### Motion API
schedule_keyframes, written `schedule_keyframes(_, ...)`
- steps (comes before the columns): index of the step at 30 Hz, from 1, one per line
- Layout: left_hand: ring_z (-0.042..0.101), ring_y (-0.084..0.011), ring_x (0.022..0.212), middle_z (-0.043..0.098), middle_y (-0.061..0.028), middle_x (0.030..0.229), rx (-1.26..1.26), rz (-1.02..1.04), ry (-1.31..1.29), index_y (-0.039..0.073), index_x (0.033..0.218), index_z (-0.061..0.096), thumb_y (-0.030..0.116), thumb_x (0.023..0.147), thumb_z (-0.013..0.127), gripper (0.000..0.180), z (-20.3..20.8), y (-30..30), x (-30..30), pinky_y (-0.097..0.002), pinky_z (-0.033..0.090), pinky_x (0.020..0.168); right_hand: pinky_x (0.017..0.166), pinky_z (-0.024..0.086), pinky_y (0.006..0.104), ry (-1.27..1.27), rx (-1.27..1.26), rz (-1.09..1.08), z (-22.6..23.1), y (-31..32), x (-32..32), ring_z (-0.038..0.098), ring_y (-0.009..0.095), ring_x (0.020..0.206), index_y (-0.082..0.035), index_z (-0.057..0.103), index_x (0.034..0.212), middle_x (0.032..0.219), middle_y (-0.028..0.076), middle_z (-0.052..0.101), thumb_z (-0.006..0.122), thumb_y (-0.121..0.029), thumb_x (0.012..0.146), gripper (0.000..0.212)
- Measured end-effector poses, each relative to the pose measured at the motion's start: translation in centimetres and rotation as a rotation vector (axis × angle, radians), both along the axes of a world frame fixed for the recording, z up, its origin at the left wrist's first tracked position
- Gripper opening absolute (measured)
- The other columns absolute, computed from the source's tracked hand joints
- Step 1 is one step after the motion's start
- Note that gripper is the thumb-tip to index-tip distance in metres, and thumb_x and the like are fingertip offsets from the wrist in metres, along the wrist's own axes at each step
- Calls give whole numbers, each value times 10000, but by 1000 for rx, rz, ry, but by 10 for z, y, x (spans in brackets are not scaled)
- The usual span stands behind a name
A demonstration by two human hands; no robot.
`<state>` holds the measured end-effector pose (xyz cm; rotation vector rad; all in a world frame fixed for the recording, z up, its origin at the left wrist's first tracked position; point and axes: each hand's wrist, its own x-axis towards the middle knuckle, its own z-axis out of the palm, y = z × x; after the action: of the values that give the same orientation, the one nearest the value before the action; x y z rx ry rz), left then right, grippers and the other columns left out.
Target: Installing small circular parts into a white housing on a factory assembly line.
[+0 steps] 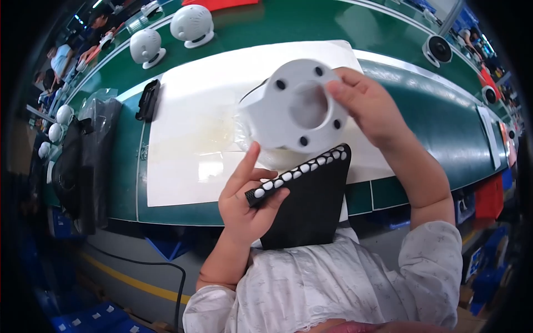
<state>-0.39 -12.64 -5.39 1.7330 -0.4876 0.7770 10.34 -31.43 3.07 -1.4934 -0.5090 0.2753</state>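
Head view shows a white fan base (297,105), underside up, held above a white mat (189,127) on the green bench (438,116). Four dark round spots sit around its rim; whether these are bare recesses or fitted feet cannot be told. The right hand (372,111) pinches the base at its right edge, thumb on the face. The left hand (247,202) grips a black sheet (308,205) between thumb and fingers, forefinger raised toward the base. Along the sheet's upper edge runs a row of white round pads (302,167), seemingly none peeled off there, so the sticking work looks barely begun on this piece. Clear plastic wrap (255,144) lies beneath the base. Farther off stand two white fans (169,36), a black tool (148,100) and a black bag (91,150) at the left.
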Motion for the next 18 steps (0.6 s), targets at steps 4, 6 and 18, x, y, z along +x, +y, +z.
schedule_keyframes(4, 606, -183, 705, 483, -233, 1150, -66, 22, 174, -48, 616, 520, -8, 629, 692, 177, -1, 12, -6, -251, 463, 606, 662, 408, 209, -54, 110, -125, 8, -14, 47, 515, 65, 715, -32, 552, 962, 826, 5, 570, 504, -246, 852, 245)
schedule_keyframes(6, 599, -178, 697, 511, -209, 1124, -110, 30, 237, -53, 664, 562, -10, 641, 681, 128, 4, 13, -7, -246, 457, 600, 618, 404, 231, -269, -65, -297, 0, -23, 97, 513, 62, 715, -42, 570, 937, 822, -3, 573, 500, -257, 855, 240)
schedule_keyframes(18, 585, -161, 744, 538, -145, 1102, -101, -32, 357, -40, 766, 602, -1, 655, 670, 136, 7, 8, -3, -248, 460, 664, 706, 417, 349, -1037, -1459, -709, -77, -50, 257, 527, 208, 871, -86, 590, 862, 886, 53, 541, 491, -252, 801, 202)
